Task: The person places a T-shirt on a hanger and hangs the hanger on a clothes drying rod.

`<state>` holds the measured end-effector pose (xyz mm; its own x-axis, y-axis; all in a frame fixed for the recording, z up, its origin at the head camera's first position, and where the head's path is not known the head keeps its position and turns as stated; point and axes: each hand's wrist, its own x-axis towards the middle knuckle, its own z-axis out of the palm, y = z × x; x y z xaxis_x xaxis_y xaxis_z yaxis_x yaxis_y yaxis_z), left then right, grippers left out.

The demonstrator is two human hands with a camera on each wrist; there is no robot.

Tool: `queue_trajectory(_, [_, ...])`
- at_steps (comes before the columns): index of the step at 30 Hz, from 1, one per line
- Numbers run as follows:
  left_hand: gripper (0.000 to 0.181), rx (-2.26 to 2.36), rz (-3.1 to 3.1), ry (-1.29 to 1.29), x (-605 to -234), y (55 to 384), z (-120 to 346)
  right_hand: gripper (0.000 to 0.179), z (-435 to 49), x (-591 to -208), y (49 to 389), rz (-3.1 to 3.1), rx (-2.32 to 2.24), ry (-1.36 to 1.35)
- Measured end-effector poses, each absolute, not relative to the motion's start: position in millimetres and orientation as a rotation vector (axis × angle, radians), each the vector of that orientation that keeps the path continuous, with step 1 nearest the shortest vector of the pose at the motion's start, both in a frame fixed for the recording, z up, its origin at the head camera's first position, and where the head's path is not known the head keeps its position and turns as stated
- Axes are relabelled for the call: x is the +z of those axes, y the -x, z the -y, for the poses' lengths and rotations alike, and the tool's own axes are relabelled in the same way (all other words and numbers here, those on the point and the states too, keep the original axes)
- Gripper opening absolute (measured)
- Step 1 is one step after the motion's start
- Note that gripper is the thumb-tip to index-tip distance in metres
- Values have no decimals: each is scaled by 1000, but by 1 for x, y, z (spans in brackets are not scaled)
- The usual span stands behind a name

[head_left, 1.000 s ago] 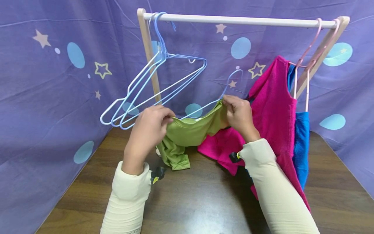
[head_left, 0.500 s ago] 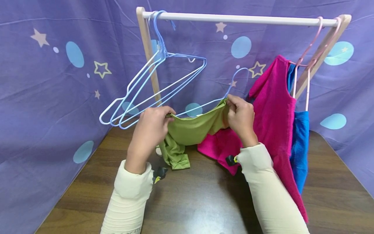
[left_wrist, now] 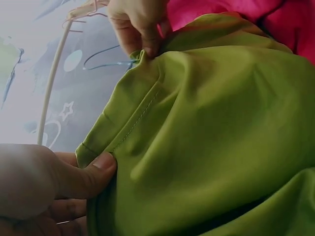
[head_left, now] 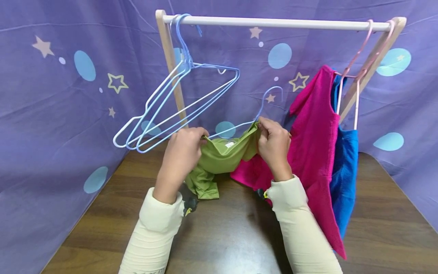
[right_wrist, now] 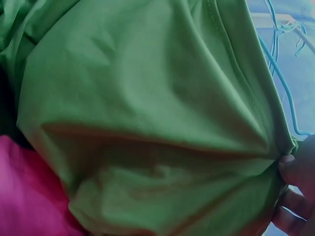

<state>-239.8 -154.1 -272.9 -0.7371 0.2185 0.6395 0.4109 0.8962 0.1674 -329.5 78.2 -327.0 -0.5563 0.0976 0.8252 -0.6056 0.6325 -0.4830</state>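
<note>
A green shirt (head_left: 219, 161) is stretched between both hands by its stitched neckline, over the table. My left hand (head_left: 183, 158) pinches the left part of that edge, thumb on the outside in the left wrist view. With thumb and fingers, my right hand (head_left: 275, 144) grips the edge's right end, close to the hook of a blue wire hanger (head_left: 262, 102). This hanger's arm slopes down behind the neckline toward the left hand; its lower part is hidden by cloth. A white label (head_left: 229, 144) shows inside the sagging opening. Folds of green cloth (right_wrist: 128, 88) fill the right wrist view.
Blue and white hangers (head_left: 155, 110) hang bare at the left of a rack's white rod (head_left: 284, 24). At its right, a magenta garment (head_left: 313, 144) and a blue garment (head_left: 345, 171) hang on pink hangers. Below is a brown wooden table (head_left: 226, 236).
My right hand has moved left and slightly down, nearer the left hand, and the hanger's hook has shifted with it. The neckline sags deeper and more of the label shows.
</note>
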Motion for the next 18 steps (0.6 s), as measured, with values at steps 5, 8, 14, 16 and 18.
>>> queue_trajectory(5, [19,-428,2368,466,-278,243,151,23,-73,-332,326,1941,983,-404])
queue_trajectory(8, [21,-442,2330,484,-279,245,151,23,-72,-335,325,1933,987,-411])
queue_trajectory(14, [18,-411,2296,548,-283,249,145,25,-69,-337,324,1905,975,-451])
queue_trajectory(16, [17,-394,2296,561,-285,250,143,25,-66,-337,324,1898,966,-471])
queue_trajectory(18, [17,-379,2296,568,-286,252,143,25,-64,-337,324,1892,956,-485])
